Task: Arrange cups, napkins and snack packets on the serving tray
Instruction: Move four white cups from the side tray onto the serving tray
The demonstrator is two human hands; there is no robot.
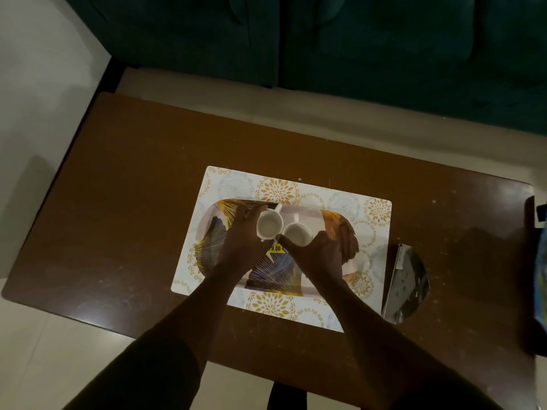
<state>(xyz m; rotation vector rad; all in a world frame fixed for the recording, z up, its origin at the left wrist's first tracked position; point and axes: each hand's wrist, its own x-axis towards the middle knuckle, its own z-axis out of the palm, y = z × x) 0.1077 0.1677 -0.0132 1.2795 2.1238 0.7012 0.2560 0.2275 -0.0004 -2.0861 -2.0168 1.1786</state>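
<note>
A serving tray [340, 229] with a gold and blue leaf pattern lies on a patterned placemat [236, 184] in the middle of a brown table. Two white cups stand side by side on the tray. My left hand [241, 241] wraps around the left cup [268, 225] from its left side. My right hand [321, 255] holds the right cup [297, 234] from its near right side. Both cups look empty, with handles pointing away from me. A yellow price sticker [275, 248] shows on the tray between my hands. A white object, perhaps a napkin [359, 263], lies at the tray's right end.
A silver snack packet [405, 284] lies on the brown table [133, 202] right of the placemat. A blue packet [541, 279] sits at the table's far right edge. A dark green sofa [325, 39] stands beyond the table. Pale floor surrounds it.
</note>
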